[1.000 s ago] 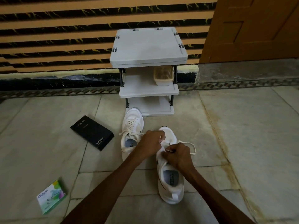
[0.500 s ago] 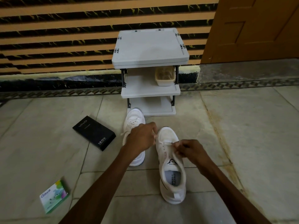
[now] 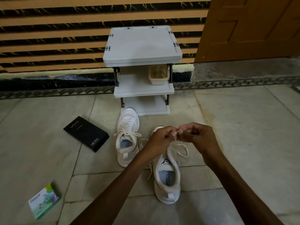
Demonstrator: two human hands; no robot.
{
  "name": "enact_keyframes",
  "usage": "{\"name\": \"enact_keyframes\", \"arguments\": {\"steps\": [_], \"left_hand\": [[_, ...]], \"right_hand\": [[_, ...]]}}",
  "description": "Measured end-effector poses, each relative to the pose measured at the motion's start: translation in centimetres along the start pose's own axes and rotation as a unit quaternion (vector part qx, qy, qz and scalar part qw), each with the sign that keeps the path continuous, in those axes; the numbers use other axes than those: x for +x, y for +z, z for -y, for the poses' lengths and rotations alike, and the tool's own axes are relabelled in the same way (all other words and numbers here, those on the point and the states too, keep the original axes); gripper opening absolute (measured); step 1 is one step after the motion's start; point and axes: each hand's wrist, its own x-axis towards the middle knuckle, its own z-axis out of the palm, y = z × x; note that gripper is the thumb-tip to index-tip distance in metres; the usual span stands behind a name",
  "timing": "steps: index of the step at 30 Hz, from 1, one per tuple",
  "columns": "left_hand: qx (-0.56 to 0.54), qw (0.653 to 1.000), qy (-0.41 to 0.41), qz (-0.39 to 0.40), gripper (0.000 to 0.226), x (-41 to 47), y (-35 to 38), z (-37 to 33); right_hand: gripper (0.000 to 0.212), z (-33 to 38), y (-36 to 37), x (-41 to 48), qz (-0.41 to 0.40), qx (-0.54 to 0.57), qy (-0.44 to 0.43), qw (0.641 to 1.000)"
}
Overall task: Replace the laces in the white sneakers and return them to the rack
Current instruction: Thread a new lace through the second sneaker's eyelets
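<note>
Two white sneakers stand on the tiled floor in front of a grey three-tier rack [image 3: 142, 44]. The left sneaker [image 3: 127, 140] is laced, its ends lying loose. The right sneaker [image 3: 167, 177] sits nearer me, its white lace [image 3: 181, 149] hanging in slack loops on both sides. My left hand [image 3: 159, 140] and my right hand [image 3: 198, 135] are raised together above the right sneaker's toe, fingertips meeting, each pinching the lace. The toe of that sneaker is hidden behind my hands.
A black phone box [image 3: 86, 133] lies left of the sneakers. A small green and white box [image 3: 44, 201] lies at the lower left. A beige plastic tub [image 3: 159, 74] sits on the rack's middle shelf. A wooden door [image 3: 253, 26] stands at the right.
My hands have lifted off the right sneaker and come together above its toe, drawing the lace up. The lace now hangs in loose loops beside the shoe.
</note>
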Motion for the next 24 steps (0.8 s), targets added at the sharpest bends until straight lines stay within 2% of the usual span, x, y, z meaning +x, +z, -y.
{"name": "enact_keyframes", "arguments": {"steps": [3,6,8,10,12,14,16,18,20,21,22,24], "left_hand": [[-0.068,0.997,-0.018,-0.024,0.018,0.2,0.0,-0.3],[-0.006,0.999,0.001,-0.048,0.013,0.4,-0.9,-0.9],[0.045,0.996,0.017,-0.071,0.01,0.5,-1.7,-1.6],[0.062,0.991,0.035,-0.111,0.009,0.6,-2.9,-2.3],[0.128,0.981,0.064,-0.132,0.009,0.7,-4.1,-2.9],[0.299,0.94,0.092,-0.139,0.012,1.0,-5.2,-3.0],[0.44,0.869,0.114,-0.195,0.017,1.0,-6.5,-3.3],[0.472,0.82,0.125,-0.298,0.02,1.1,-8.4,-4.0],[0.468,0.79,0.135,-0.372,0.021,1.3,-10.1,-4.5],[0.454,0.795,0.135,-0.38,0.021,1.4,-10.5,-4.8],[0.415,0.823,0.133,-0.363,0.019,1.5,-10.6,-4.7],[0.282,0.917,0.1,-0.263,0.013,1.6,-10.2,-4.6]], "right_hand": [[0.005,0.5,0.2,0.2,-0.038,-0.097,-0.052,0.993],[0.011,0.7,0.4,0.2,-0.042,-0.098,-0.077,0.991],[0.015,0.6,0.6,0.0,-0.059,-0.079,-0.043,0.994],[0.015,-0.1,0.9,-0.2,-0.058,-0.137,0.01,0.989],[0.012,-1.2,1.2,-0.5,0.027,-0.248,0.08,0.965],[0.023,-2.3,1.9,-1.1,0.134,-0.36,0.113,0.917],[0.051,-3.4,2.7,-1.7,0.153,-0.441,0.101,0.878],[0.069,-4.0,3.2,-2.1,0.118,-0.458,0.08,0.878],[0.072,-4.4,3.4,-2.1,0.096,-0.445,0.07,0.887],[0.07,-4.5,3.4,-2.0,0.092,-0.442,0.07,0.89],[0.066,-4.5,3.5,-2.0,0.089,-0.441,0.066,0.89],[0.057,-4.6,3.7,-1.9,0.078,-0.45,0.044,0.889]]}}
